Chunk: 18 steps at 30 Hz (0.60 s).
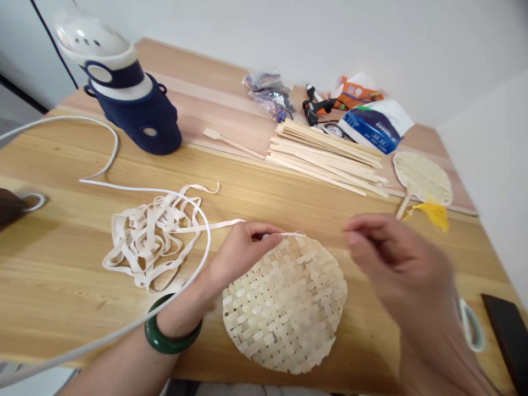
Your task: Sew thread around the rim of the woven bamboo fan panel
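A round panel woven from pale flat strips [284,308] lies on the table in front of me, its rim uneven. My left hand [251,245] pinches the panel's upper left edge together with a narrow cream fabric tape [223,224]. The tape runs back to a loose, tangled heap left of the panel. A fine thread-like loop shows at the panel's top edge. To the right, raised and apart from the panel, is my right hand [400,269]. Its thumb and forefinger are pressed together, slightly blurred; whatever they hold is too small to see.
A white cable [165,190] loops over the table and crosses above my left forearm. At the back stand a dark blue bottle [136,110], flat wooden strips [325,157], a glue gun [315,107] and a tissue pack [371,129]. A finished woven fan [424,179] lies right.
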Tool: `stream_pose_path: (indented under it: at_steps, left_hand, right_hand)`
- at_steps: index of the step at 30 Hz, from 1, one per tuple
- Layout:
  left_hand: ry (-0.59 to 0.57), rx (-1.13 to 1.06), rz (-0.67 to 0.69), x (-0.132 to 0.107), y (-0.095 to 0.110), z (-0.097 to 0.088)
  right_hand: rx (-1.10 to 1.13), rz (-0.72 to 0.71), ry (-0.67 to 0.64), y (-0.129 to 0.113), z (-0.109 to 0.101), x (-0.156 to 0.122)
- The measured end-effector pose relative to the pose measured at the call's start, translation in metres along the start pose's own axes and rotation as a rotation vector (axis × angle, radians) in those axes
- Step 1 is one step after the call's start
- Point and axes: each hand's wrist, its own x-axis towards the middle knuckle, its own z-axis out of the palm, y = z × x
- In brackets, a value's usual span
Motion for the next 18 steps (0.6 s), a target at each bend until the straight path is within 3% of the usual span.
stream_pose_path:
  at_steps: [3,7,13,18]
  left_hand:
    - [0.015,0.014,0.021,0.001,-0.001,-0.001]
    - [0.007,0.013,0.037,0.002,-0.001,0.0]
    - [0.05,0.05,0.042,0.001,-0.002,0.003]
    - [0.156,0.068,0.057,0.001,-0.002,0.005]
  right_hand:
    - [-0.092,-0.113,-0.134,0.008,0.028,0.009]
    - [-0.256,-0.27,-0.146,0.018,0.052,0.014]
    - [-0.321,-0.464,-0.008,0.019,0.055,0.01]
    - [-0.084,-0.418,-0.111,0.013,0.055,-0.001]
